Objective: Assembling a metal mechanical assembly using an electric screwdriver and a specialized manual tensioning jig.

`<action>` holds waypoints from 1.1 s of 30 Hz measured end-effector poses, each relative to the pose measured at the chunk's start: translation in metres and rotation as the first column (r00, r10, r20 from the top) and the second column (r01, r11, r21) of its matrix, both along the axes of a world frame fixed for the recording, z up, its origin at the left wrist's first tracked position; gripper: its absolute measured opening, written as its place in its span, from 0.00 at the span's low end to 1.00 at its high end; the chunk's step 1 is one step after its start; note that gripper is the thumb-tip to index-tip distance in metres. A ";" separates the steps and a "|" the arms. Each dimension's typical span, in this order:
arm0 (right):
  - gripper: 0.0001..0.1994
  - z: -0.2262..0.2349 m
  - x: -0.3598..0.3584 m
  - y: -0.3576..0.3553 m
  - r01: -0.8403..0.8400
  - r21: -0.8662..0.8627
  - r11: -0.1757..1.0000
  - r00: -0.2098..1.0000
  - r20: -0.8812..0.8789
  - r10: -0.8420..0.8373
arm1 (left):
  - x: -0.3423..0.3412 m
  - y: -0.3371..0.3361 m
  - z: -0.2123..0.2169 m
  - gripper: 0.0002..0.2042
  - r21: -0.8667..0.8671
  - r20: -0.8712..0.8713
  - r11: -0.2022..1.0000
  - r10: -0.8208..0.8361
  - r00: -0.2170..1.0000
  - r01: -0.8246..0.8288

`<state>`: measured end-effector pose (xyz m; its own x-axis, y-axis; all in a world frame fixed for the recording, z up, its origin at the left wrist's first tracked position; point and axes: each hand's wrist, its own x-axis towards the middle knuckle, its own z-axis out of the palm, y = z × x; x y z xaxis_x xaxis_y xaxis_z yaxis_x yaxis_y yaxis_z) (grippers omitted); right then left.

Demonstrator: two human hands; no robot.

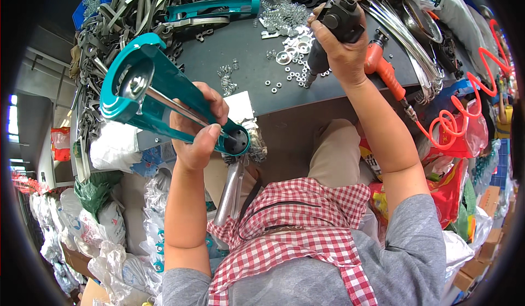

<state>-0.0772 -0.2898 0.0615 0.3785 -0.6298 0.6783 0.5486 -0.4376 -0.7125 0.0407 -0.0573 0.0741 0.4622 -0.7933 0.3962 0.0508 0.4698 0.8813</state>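
Observation:
My left hand (198,128) is closed around a long teal plastic housing (112,101), held tilted above the near edge of the table. Inside the housing lie a shiny round metal disc (136,79) and a thin metal rod (180,106). The rod reaches a black round end piece (236,141) by my thumb. Up at the right, my right hand (345,54) grips a black power screwdriver (339,20), its tip pointing down toward the tabletop. Small nuts (301,76) and metal washers (283,58) lie scattered beside that tip.
An orange air tool (383,68) with a coiled red hose (449,124) lies right of my right hand. Springs (281,16), metal strips (136,10) and another teal part (240,5) cover the far table. Below the housing stands a metal tube (229,191). Plastic bags (98,218) sit left.

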 end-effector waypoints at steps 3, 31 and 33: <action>0.26 -0.002 0.007 0.007 -0.050 0.003 0.999 0.998 0.037 0.049 | 0.000 -0.002 0.000 0.20 -0.028 -0.002 1.000 0.012 1.000 -0.012; 0.20 -0.006 -0.025 -0.066 0.437 -0.123 0.891 0.882 -0.134 -0.451 | 0.001 0.005 -0.001 0.22 -0.002 0.054 1.000 0.028 0.998 -0.028; 0.20 -0.006 -0.016 -0.039 0.340 -0.199 0.919 0.937 -0.008 -0.348 | 0.001 0.005 -0.002 0.22 -0.013 0.054 0.999 0.046 0.997 -0.045</action>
